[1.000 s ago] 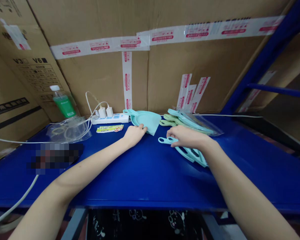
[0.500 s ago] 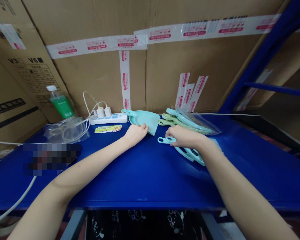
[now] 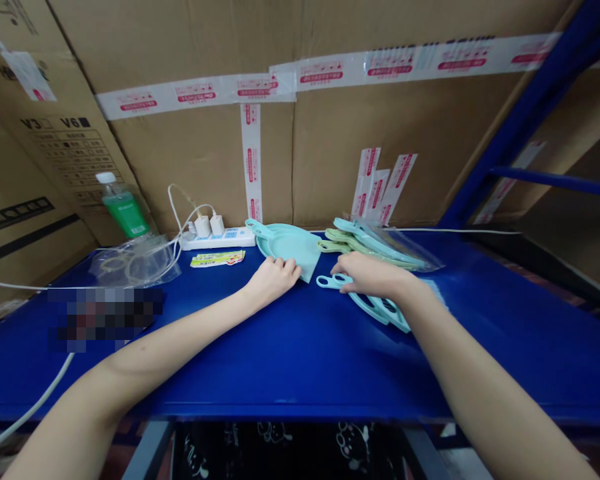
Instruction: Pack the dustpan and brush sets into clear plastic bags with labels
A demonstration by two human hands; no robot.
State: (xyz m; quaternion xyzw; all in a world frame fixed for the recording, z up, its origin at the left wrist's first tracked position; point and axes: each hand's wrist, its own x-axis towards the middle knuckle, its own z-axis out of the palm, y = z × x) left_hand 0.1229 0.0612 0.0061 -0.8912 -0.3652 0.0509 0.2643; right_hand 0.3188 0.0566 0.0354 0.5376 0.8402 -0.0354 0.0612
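My left hand [image 3: 273, 277] rests on the near edge of a small teal dustpan [image 3: 287, 243] lying flat on the blue shelf [image 3: 300, 353], fingers curled over its rim. My right hand [image 3: 369, 275] lies palm down on a few teal brushes [image 3: 380, 308] with looped handles, fingers closed around one handle [image 3: 327, 281]. Behind it lies a clear bag [image 3: 380, 243] holding more teal and green dustpan sets.
A white power strip [image 3: 219, 237] with plugged chargers, a green bottle [image 3: 123, 208], a crumpled clear bag [image 3: 135, 261], a small printed packet [image 3: 217, 258] and a white cable [image 3: 27, 410] lie at the left. Taped cardboard boxes [image 3: 290, 120] form the back wall. A blue upright [image 3: 525, 113] stands at right.
The dustpan and my left hand have slid slightly toward me and right. My right hand stays on the brushes.
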